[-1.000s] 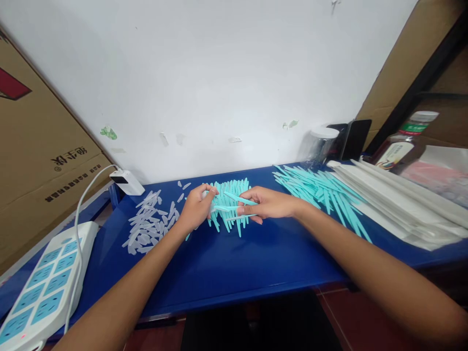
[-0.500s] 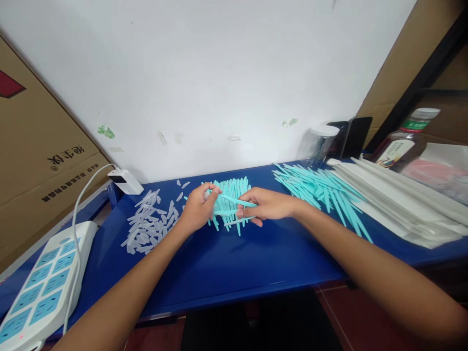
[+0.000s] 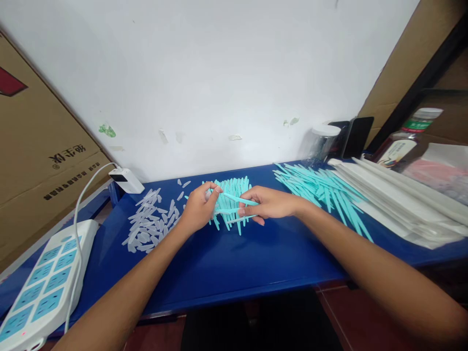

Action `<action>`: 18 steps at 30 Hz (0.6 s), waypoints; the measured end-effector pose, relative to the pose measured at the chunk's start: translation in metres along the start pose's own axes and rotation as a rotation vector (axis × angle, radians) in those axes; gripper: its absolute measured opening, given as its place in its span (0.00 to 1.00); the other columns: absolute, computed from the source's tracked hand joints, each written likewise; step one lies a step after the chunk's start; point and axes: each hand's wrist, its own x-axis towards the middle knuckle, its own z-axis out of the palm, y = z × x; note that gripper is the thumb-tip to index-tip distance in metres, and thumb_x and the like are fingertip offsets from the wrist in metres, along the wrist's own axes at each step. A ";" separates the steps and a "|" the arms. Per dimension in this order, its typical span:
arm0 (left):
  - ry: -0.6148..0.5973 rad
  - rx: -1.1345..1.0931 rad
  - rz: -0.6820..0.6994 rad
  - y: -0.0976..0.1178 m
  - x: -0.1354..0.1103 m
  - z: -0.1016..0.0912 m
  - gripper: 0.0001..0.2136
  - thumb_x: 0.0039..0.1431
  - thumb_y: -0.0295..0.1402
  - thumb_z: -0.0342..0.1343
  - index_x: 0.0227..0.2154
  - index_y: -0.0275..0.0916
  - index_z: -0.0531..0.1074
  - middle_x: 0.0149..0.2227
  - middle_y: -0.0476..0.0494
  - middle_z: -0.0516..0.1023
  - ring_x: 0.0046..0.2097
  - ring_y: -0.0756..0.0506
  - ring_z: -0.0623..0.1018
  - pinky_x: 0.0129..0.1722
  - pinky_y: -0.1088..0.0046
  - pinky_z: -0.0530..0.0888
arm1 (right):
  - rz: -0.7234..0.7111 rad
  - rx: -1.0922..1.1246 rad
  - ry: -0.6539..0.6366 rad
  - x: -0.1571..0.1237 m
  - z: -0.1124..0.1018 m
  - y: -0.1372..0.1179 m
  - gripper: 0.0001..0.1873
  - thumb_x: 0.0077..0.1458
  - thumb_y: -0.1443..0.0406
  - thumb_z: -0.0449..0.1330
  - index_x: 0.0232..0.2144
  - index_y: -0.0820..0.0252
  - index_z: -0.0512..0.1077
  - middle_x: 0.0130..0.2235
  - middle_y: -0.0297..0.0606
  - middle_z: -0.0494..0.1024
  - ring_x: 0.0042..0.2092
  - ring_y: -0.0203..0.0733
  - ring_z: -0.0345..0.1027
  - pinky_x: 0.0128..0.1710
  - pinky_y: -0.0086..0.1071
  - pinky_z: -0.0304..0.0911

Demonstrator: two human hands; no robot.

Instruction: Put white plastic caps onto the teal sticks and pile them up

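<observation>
Over the middle of the blue table, my left hand (image 3: pixel 199 208) is closed in a pinch at the left end of a slim turquoise stick (image 3: pixel 237 198), shaped like an eyebrow razor. A whitish translucent bit shows at its fingers, partly hidden. My right hand (image 3: pixel 272 202) is closed round the right end of that stick and also holds another turquoise stick (image 3: pixel 228 211) below it. Behind and under both hands lies a row of turquoise sticks (image 3: pixel 234 185), roughly side by side. Left of my left hand is a pile of small translucent caps (image 3: pixel 146 229).
A loose heap of turquoise sticks (image 3: pixel 321 187) lies right, beside white paper sleeves (image 3: pixel 398 204). A lidded clear jar (image 3: pixel 321 146), dark phone-like slabs (image 3: pixel 358 136) and a bottle (image 3: pixel 402 141) stand behind. Left are a power strip (image 3: pixel 47 282), a white charger (image 3: pixel 126 180) and a cardboard box (image 3: pixel 40 146).
Both hands stay almost in place, still on the sticks. The upper stick tilts slightly more down to the right, and the view has shifted a little.
</observation>
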 end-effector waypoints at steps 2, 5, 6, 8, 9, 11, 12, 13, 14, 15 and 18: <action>0.006 0.020 0.011 0.001 -0.001 0.002 0.09 0.64 0.42 0.60 0.33 0.43 0.74 0.15 0.55 0.65 0.16 0.48 0.67 0.20 0.74 0.60 | 0.002 0.001 -0.011 0.001 0.002 0.000 0.20 0.61 0.50 0.63 0.27 0.59 0.70 0.21 0.31 0.74 0.23 0.34 0.59 0.27 0.29 0.55; 0.012 0.021 -0.001 0.002 -0.004 0.006 0.11 0.66 0.44 0.58 0.35 0.43 0.74 0.16 0.56 0.64 0.17 0.49 0.65 0.20 0.74 0.61 | 0.007 0.003 -0.018 0.002 0.006 -0.002 0.20 0.62 0.50 0.63 0.27 0.59 0.70 0.21 0.31 0.74 0.23 0.33 0.59 0.27 0.29 0.54; 0.010 0.012 -0.008 0.003 -0.004 0.007 0.11 0.66 0.45 0.57 0.36 0.43 0.74 0.17 0.56 0.64 0.17 0.49 0.65 0.20 0.75 0.62 | 0.004 0.002 -0.023 0.002 0.008 -0.003 0.20 0.62 0.51 0.62 0.28 0.59 0.70 0.21 0.31 0.75 0.23 0.33 0.59 0.27 0.29 0.54; -0.001 -0.041 -0.025 0.005 -0.007 0.011 0.12 0.67 0.45 0.55 0.37 0.42 0.75 0.17 0.55 0.63 0.19 0.49 0.65 0.20 0.75 0.63 | -0.006 0.003 -0.030 0.004 0.013 -0.005 0.18 0.64 0.52 0.61 0.30 0.60 0.71 0.21 0.31 0.75 0.23 0.33 0.59 0.28 0.29 0.55; -0.006 -0.089 -0.042 0.006 -0.008 0.013 0.12 0.67 0.44 0.55 0.37 0.41 0.75 0.18 0.55 0.63 0.19 0.50 0.65 0.20 0.76 0.62 | -0.013 0.007 -0.031 0.005 0.016 -0.006 0.17 0.65 0.53 0.61 0.30 0.60 0.71 0.21 0.31 0.75 0.23 0.33 0.60 0.28 0.29 0.55; -0.002 -0.212 -0.121 0.009 -0.010 0.017 0.12 0.66 0.44 0.55 0.37 0.41 0.75 0.18 0.55 0.61 0.18 0.51 0.62 0.18 0.77 0.60 | -0.025 0.026 -0.025 0.007 0.022 -0.008 0.16 0.65 0.54 0.61 0.32 0.60 0.72 0.20 0.30 0.74 0.23 0.33 0.61 0.28 0.29 0.56; 0.006 -0.271 -0.180 0.010 -0.011 0.019 0.12 0.66 0.44 0.55 0.37 0.41 0.75 0.18 0.56 0.60 0.18 0.52 0.61 0.17 0.78 0.58 | -0.034 0.038 -0.020 0.008 0.024 -0.008 0.16 0.65 0.54 0.61 0.32 0.60 0.71 0.20 0.30 0.74 0.23 0.33 0.61 0.27 0.28 0.56; 0.015 -0.321 -0.242 0.012 -0.012 0.021 0.12 0.65 0.44 0.56 0.37 0.41 0.74 0.17 0.56 0.59 0.17 0.52 0.59 0.16 0.78 0.56 | -0.044 0.049 -0.014 0.008 0.026 -0.009 0.17 0.66 0.53 0.61 0.31 0.60 0.71 0.20 0.30 0.74 0.22 0.33 0.61 0.27 0.28 0.55; 0.020 -0.358 -0.298 0.013 -0.012 0.022 0.12 0.64 0.44 0.56 0.37 0.41 0.74 0.17 0.57 0.58 0.16 0.52 0.58 0.15 0.79 0.54 | -0.054 0.056 -0.008 0.008 0.028 -0.009 0.17 0.66 0.53 0.60 0.31 0.60 0.71 0.20 0.30 0.74 0.22 0.33 0.61 0.26 0.28 0.55; 0.020 -0.385 -0.341 0.014 -0.013 0.023 0.12 0.64 0.45 0.57 0.37 0.41 0.74 0.17 0.57 0.57 0.15 0.53 0.57 0.14 0.79 0.53 | -0.062 0.059 0.000 0.008 0.029 -0.009 0.18 0.66 0.53 0.60 0.30 0.60 0.70 0.20 0.30 0.74 0.22 0.33 0.61 0.26 0.28 0.54; 0.006 -0.417 -0.390 0.017 -0.014 0.025 0.12 0.63 0.45 0.58 0.38 0.41 0.74 0.16 0.58 0.57 0.15 0.53 0.58 0.12 0.80 0.52 | -0.067 0.042 0.011 0.008 0.030 -0.010 0.18 0.66 0.53 0.60 0.29 0.60 0.70 0.20 0.31 0.75 0.22 0.33 0.61 0.26 0.28 0.55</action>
